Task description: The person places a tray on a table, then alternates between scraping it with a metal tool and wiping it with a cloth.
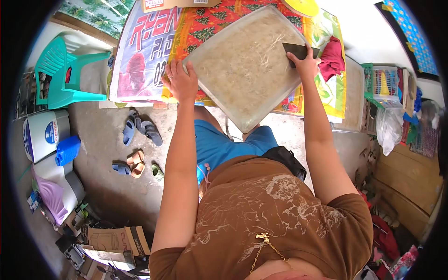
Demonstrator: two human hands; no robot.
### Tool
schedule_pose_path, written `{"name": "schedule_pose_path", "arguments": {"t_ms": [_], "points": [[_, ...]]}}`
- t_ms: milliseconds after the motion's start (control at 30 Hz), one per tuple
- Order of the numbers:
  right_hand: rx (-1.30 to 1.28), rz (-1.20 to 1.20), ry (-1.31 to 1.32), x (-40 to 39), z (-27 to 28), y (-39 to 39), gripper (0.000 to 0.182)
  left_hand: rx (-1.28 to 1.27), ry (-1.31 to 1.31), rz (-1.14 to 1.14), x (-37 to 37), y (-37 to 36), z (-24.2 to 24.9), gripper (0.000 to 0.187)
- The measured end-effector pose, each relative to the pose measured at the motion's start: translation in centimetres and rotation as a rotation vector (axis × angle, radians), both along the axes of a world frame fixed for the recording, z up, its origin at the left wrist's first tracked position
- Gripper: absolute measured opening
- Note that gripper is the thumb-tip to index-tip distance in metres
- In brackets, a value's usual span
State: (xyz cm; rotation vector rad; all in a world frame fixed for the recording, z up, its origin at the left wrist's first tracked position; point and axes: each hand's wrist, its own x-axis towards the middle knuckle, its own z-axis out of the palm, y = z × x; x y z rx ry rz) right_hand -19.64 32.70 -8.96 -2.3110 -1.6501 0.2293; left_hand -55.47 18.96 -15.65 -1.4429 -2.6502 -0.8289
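Note:
A large beige board (242, 65) with rounded corners lies at a slant on the covered table (135, 70), one corner sticking out over the front edge. Light strands or scratches show on its surface. My left hand (182, 81) rests at the board's left corner, fingers spread, with nothing seen in it. Over the board's right side, my right hand (305, 63) pinches a flat dark piece (294, 48) between thumb and fingers. A crumpled dark red cloth (332, 58) lies just right of that hand.
A yellow round object (302, 6) and a cardboard box (179, 3) sit at the table's far side. To the left stands a green plastic chair (70, 74). Slippers (151, 132) lie on the floor. Shelves with baskets (385, 81) stand at the right.

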Motion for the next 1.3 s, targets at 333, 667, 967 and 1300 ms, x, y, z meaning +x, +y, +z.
{"name": "schedule_pose_path", "arguments": {"t_ms": [333,667,967,1300], "points": [[0.008,0.104,0.128,-2.3,-1.3,-1.3,0.093,-0.011,0.046,-0.008,-0.1,0.1,0.0,0.055],[0.076,0.23,0.118,-4.8,-2.3,-3.1,0.091,-0.023,0.069,-0.015,0.0,-0.1,0.1,0.056],[0.029,-0.017,0.071,-0.7,-2.2,0.6,0.098,-0.059,0.081,-0.004,0.1,-0.1,0.3,0.058],[-0.087,0.514,-0.024,-7.9,-1.8,0.8,0.097,-0.044,0.073,0.006,0.3,0.1,0.5,0.057]]}}
